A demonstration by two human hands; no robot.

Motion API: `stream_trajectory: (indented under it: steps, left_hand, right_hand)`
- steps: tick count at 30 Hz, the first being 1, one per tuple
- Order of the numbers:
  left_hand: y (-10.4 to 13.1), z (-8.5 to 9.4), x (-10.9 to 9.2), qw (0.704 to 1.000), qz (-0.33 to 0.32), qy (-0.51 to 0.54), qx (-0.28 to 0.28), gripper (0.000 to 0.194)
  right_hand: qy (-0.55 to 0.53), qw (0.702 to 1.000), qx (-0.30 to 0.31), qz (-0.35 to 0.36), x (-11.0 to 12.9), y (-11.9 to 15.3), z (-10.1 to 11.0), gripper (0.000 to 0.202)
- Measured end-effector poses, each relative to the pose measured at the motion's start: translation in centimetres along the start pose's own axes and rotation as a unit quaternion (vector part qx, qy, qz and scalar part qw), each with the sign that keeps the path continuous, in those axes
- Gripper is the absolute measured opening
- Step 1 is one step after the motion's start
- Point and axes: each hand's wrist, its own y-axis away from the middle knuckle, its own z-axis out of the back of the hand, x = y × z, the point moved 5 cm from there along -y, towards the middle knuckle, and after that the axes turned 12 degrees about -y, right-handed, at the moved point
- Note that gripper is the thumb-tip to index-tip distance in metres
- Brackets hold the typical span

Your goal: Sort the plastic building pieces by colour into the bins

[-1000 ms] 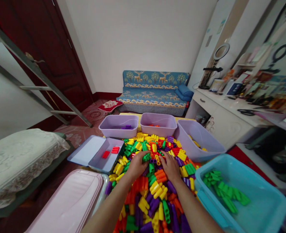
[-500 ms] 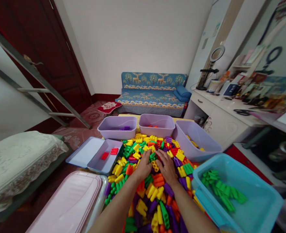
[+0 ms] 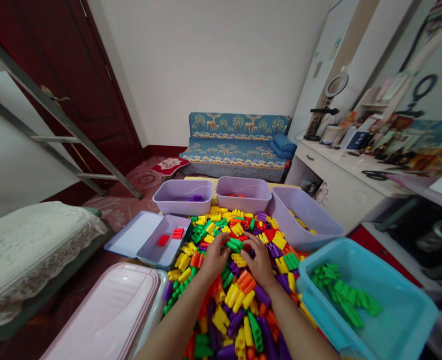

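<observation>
1. The left hand [image 3: 213, 257] has its fingers curled in at the left end of a green block [image 3: 236, 244], seemingly holding it. The right hand [image 3: 259, 259] has its fingers partly spread, tips by the block's right side; whether they grip, I cannot tell.
2. The green block sits between the two sets of fingertips, above a pile of mixed blocks [image 3: 239, 295] reaching under both wrists.
3. It looks like light, stiff plastic, smooth enough to slip a little but hardly fragile; a pinch at the ends or along the outer tubes should suit.
4. Beyond the fingers: a left lilac bin [image 3: 181, 207] with purple blocks, a middle lilac bin [image 3: 243, 202] with orange ones, and, to the right, a lilac bin [image 3: 290, 232] with yellow ones.
5. Left of the fingers, an open case [image 3: 151, 246] holds two red blocks; nearer lies a pink lid [image 3: 108, 305].
6. Right of the fingers, a teal bin [image 3: 401, 300] holds green blocks.
</observation>
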Motion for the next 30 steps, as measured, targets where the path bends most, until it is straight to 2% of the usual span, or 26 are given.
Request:
stream_trajectory:
  steps: [3, 7, 11, 15, 18, 21, 25, 27, 30]
  left_hand:
    - [-0.1, -0.1, 0.5, 0.999, 0.027, 0.032, 0.008, 0.032]
    - [-0.1, -0.5, 0.4, 0.998, 0.011, 0.047, 0.033, 0.032]
    - [-0.1, -0.4, 0.5, 0.999, 0.022, 0.043, 0.006, 0.024]
    - [-0.1, 0.3, 1.1, 0.998, 0.043, 0.028, -0.045, 0.018]
    - [-0.2, 0.5, 1.9, 0.996, 0.060, 0.027, -0.064, 0.019]
    - [-0.4, 0.4, 2.7, 0.994, 0.070, 0.043, -0.066, 0.021]
    - [-0.5, 0.1, 3.2, 0.993, 0.072, 0.072, -0.057, 0.020]
    - [-0.6, 0.1, 3.3, 0.992, 0.072, 0.085, -0.052, 0.020]
    - [-0.6, 0.1, 3.4, 0.991, 0.074, 0.100, -0.054, 0.020]
  right_hand:
    - [-0.007, 1.000, -0.004, 0.000, -0.1, 0.0, -0.1, 0.015]
    - [-0.008, 1.000, -0.009, -0.001, -0.2, 0.0, -0.1, 0.017]
    - [-0.031, 0.999, -0.022, -0.007, -0.5, 0.0, 0.0, 0.018]
    - [-0.076, 0.994, -0.075, -0.038, -0.8, 0.1, 1.0, 0.017]
    - [-0.112, 0.976, -0.151, -0.107, -0.7, 0.5, 2.6, 0.026]
    - [-0.218, 0.922, -0.263, -0.182, -0.1, 1.2, 4.5, 0.033]
    - [-0.390, 0.801, -0.412, -0.190, 1.6, 2.1, 7.1, 0.026]
    - [-0.430, 0.762, -0.450, -0.180, 2.3, 2.2, 8.1, 0.020]
    - [-0.461, 0.726, -0.473, -0.190, 2.4, 2.4, 8.9, 0.020]
